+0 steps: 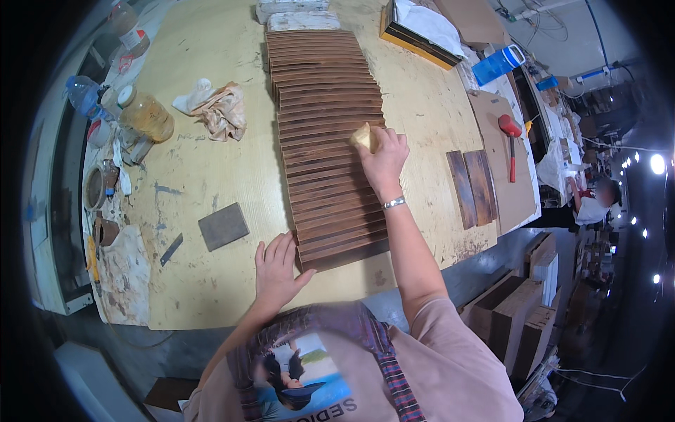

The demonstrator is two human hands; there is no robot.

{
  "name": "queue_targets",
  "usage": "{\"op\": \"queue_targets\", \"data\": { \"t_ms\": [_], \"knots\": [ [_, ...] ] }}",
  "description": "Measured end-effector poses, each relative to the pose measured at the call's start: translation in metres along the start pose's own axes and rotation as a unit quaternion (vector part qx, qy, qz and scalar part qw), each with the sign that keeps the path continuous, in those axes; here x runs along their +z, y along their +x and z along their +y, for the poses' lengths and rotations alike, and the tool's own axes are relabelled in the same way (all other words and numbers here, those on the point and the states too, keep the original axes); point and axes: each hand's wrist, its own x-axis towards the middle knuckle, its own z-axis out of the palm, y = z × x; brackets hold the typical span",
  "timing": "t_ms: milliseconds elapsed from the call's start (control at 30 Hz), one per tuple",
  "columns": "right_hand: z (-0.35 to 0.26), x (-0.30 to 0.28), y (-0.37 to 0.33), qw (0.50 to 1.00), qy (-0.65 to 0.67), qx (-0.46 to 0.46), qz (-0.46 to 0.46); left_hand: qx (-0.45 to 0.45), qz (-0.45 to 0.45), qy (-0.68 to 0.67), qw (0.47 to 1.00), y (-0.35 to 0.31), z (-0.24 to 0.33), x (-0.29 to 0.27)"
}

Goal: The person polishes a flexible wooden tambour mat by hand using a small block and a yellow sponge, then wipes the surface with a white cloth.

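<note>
A long row of dark brown wooden slats [327,165] lies side by side down the middle of the table, slightly curved toward its far end. Over the row's right side, about midway along, my right hand [385,156] grips a crumpled pale yellow cloth [361,136] against the slats. At the near left corner, my left hand [276,271] rests with fingers apart, its fingertips by the edge of the nearest slat.
Left on the pale table [193,281] are a stained rag [218,111], a grey flat block [223,226], a jar of yellowish liquid [149,116] and bottles. Rightward lie loose dark boards [472,186], a red mallet [510,133] and a blue bottle [496,65]. Another person [594,204] is far right.
</note>
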Motion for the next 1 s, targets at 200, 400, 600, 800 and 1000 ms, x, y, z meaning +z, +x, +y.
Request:
{"op": "queue_targets", "data": {
  "t_ms": [200,400,600,800,1000],
  "knots": [
    [-0.086,0.033,-0.018,0.966,0.176,-0.182,-0.057,-0.007,-0.017,-0.017,1.000,-0.002,-0.003,0.005],
    [0.015,0.003,0.006,0.993,0.070,0.061,-0.071,-0.013,-0.006,-0.018,1.000,0.003,0.001,0.000],
    [-0.008,0.011,0.008,0.983,0.086,-0.021,-0.162,-0.011,-0.003,-0.019,1.000,0.001,0.001,0.003],
    [0.043,-0.072,0.027,0.934,0.136,0.327,-0.045,-0.007,0.010,0.005,1.000,0.000,0.002,0.007],
    [0.010,-0.053,-0.009,0.700,0.619,0.311,-0.174,0.025,0.035,-0.061,0.997,-0.003,-0.012,-0.001]
  ]
}}
